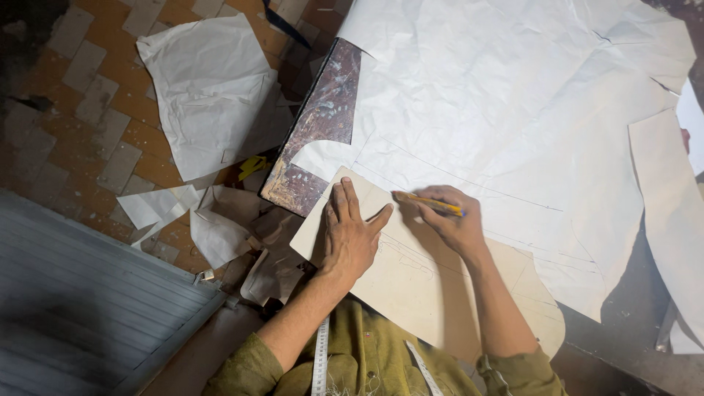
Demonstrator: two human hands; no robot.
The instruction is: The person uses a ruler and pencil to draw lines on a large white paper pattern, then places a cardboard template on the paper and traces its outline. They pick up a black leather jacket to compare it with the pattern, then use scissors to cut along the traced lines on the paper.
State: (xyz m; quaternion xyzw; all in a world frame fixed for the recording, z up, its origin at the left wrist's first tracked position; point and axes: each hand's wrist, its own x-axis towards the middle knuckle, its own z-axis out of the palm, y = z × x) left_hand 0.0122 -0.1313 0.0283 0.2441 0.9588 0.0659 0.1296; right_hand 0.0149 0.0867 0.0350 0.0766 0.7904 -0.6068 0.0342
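Step in hand, judged from the layout: tracing the edge of a card template (433, 286) onto white paper (499, 110) w/ a pencil. All positions below are given rel. to the template.

- Template: beige card, curved top edge, lies flat on the white paper sheet, which covers most of a marbled table (323, 117). Its lower part runs toward the person's body and overhangs the table edge.
- Left hand (350, 235): flat on the template's upper-left area, palm down, fingers spread, thumb out to the right. Grips nothing; it presses the card down.
- Right hand (451, 220): at the template's top edge, just right of the left hand. Fingers closed round a yellow pencil (433, 204); the tip points left, at or very near the card edge. Exact tip contact w/ the paper cannot be told.
- Drawn lines already show on the paper above and right of the template, approx. parallel to its edge.
- A white tape measure (320, 359) hangs from the person's neck, below the template, over an olive sleeve (249, 367).
- Left of the template, on the tiled floor (95, 110): paper offcuts (213, 88) and crumpled scraps.

Next move, as a judgement: the pencil needs to follow the card edge w/ steady contact while the left hand keeps the card from shifting. Any slip of the template would offset the line; creases in the paper may snag the tip.
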